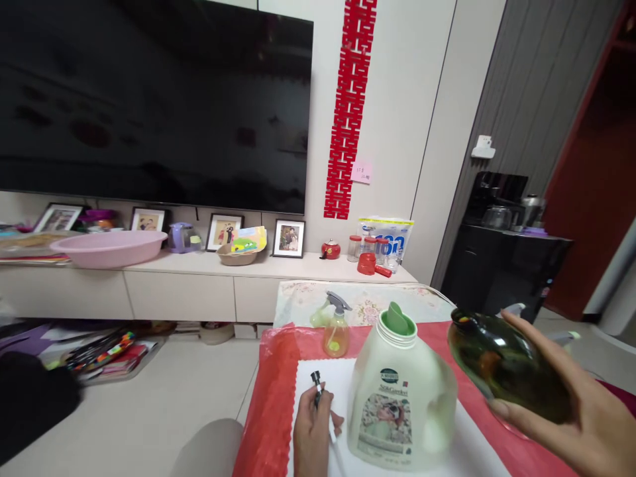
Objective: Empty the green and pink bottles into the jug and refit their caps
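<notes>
The pale jug stood upright on the white sheet, its neck uncapped and a green spout showing in the mouth. Just left of the jug, the left hand was nearly closed, thumb and fingers pinched around a slim black-and-white piece; its black end stuck up above the fingers and its white end showed below them. To the right of the jug and apart from it, the right hand was spread wide around a dark green bottle, thumb along the lower side and a finger along the upper. That bottle was tilted well over, held in the air with its neck end toward the jug. Behind the jug and to its left, a small spray bottle stood upright on the red cover, touched by neither hand.
</notes>
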The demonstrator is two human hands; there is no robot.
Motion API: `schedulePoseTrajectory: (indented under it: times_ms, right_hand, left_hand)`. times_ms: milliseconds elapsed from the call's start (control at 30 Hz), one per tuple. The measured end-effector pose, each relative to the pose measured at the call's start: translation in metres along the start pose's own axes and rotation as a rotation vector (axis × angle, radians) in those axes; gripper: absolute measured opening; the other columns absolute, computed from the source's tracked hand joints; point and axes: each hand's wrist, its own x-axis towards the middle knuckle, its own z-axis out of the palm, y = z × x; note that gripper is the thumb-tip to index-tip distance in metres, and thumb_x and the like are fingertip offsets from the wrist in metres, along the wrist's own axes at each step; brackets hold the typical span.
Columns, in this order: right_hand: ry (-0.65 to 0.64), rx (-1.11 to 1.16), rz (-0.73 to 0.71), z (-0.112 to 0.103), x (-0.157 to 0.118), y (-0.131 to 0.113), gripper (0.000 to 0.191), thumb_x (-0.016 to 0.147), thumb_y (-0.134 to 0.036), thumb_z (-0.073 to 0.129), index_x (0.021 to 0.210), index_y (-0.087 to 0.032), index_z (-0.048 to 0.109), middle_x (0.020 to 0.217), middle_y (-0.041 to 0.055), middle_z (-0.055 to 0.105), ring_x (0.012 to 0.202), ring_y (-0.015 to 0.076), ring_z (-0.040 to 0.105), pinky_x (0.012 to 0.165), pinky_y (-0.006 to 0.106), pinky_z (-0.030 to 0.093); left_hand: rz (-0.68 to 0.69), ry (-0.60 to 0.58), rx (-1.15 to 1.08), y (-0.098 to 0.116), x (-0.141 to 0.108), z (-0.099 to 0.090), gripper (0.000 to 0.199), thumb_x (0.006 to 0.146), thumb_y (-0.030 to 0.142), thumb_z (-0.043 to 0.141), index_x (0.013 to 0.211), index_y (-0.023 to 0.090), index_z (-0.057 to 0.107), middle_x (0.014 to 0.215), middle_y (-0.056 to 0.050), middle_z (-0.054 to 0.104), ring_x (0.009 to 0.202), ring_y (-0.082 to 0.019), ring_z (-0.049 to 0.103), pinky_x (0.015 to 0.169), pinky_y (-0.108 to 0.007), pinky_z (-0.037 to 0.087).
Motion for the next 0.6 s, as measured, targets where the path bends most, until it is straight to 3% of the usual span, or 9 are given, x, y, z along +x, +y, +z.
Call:
schedulePoseTrajectory:
  times_ms: [100, 200, 333, 600]
  right_hand:
    - [-0.030, -0.184, -0.105, -0.004, 0.020, -0.016, 0.078, 0.089, -0.066, 0.059, 0.154, -0.030, 0.034, 0.127, 0.0097, 0.062, 0.098, 0.0258, 0.069, 0.065, 0.026, 0.059]
    - [-0.043, -0.257, -0.183, -0.003, 0.031, -0.024, 0.076, 0.093, -0.064, 0.055, 0.154, -0.026, 0.032, 0.130, 0.0089, 0.060, 0.103, 0.0227, 0.067, 0.079, 0.026, 0.058]
    - [-0.078, -0.242, -0.256, -0.001, 0.040, -0.023, 0.077, 0.094, -0.060, 0.057, 0.155, -0.023, 0.031, 0.138, 0.0082, 0.053, 0.114, 0.0220, 0.061, 0.095, 0.028, 0.054]
    - [-0.120, -0.240, -0.360, 0.000, 0.054, -0.025, 0.073, 0.095, -0.054, 0.056, 0.156, -0.022, 0.030, 0.144, 0.0082, 0.046, 0.123, 0.0226, 0.054, 0.099, 0.031, 0.050]
  left_hand:
    - [-0.007, -0.015, 0.005, 0.001, -0.001, -0.001, 0.060, 0.070, 0.065, 0.074, 0.103, 0.017, 0.059, 0.057, 0.002, 0.067, 0.052, -0.018, 0.062, 0.059, -0.030, 0.047]
    - [-0.007, -0.025, -0.007, 0.002, -0.003, -0.001, 0.058, 0.071, 0.063, 0.074, 0.103, 0.017, 0.058, 0.053, 0.004, 0.063, 0.054, -0.019, 0.062, 0.059, -0.029, 0.047]
    - [-0.007, -0.033, -0.024, 0.004, -0.004, 0.001, 0.059, 0.070, 0.063, 0.074, 0.103, 0.016, 0.058, 0.055, 0.004, 0.064, 0.053, -0.019, 0.061, 0.057, -0.029, 0.047]
    - [-0.021, -0.030, 0.002, 0.003, -0.002, -0.001, 0.060, 0.069, 0.065, 0.074, 0.103, 0.017, 0.060, 0.057, 0.003, 0.066, 0.054, -0.019, 0.063, 0.060, -0.030, 0.047]
